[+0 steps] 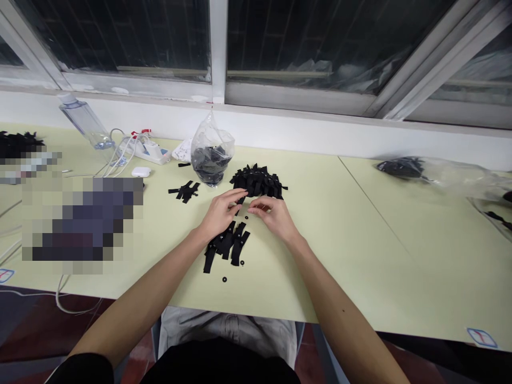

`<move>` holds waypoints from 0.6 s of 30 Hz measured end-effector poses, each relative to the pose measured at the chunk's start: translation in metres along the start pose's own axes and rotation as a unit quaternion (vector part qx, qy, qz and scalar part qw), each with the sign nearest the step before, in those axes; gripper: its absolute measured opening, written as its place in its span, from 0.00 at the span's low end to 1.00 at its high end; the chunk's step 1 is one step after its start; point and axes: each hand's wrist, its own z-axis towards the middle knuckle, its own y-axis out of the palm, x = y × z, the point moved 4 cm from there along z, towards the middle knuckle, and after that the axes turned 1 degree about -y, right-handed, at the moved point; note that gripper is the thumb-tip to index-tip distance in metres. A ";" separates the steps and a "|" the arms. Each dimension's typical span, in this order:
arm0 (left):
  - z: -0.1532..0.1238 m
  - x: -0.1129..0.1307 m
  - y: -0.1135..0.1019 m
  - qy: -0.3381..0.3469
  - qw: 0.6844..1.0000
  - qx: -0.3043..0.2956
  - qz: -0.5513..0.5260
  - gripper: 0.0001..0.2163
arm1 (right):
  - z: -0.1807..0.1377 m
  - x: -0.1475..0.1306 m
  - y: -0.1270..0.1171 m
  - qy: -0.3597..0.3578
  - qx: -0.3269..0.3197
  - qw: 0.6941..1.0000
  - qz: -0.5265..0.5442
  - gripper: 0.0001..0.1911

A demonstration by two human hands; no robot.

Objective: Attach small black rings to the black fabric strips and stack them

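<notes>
My left hand point(221, 212) is at the near edge of a heap of black fabric strips point(256, 181), its thumb and fingers closed on one black strip point(240, 201). Close by on the right, my right hand point(274, 216) has its fingertips pinched together; whatever they hold is too small to make out. Below the hands lie several loose black strips point(226, 242) with small shiny bits on them. A small black ring point(246, 217) rests between the hands, and two more rings, a nearer one point(224, 279) among them, lie toward the table's front.
A clear plastic bag point(212, 154) of black pieces stands behind the heap, with a few strips point(184, 190) to its left. Further left are a white case point(141, 172), a power strip point(154, 152) and a tilted bottle point(86, 122). Another plastic bag point(436, 170) lies at right.
</notes>
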 end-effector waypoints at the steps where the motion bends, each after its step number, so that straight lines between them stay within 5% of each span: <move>1: 0.000 0.000 0.000 0.001 1.000 0.001 0.000 0.20 | 0.000 -0.001 0.000 -0.001 -0.001 1.000 0.003 0.09; 18: 0.000 0.000 0.002 0.004 1.000 -0.010 -0.022 0.21 | -0.001 0.008 0.003 0.050 0.007 0.994 0.099 0.10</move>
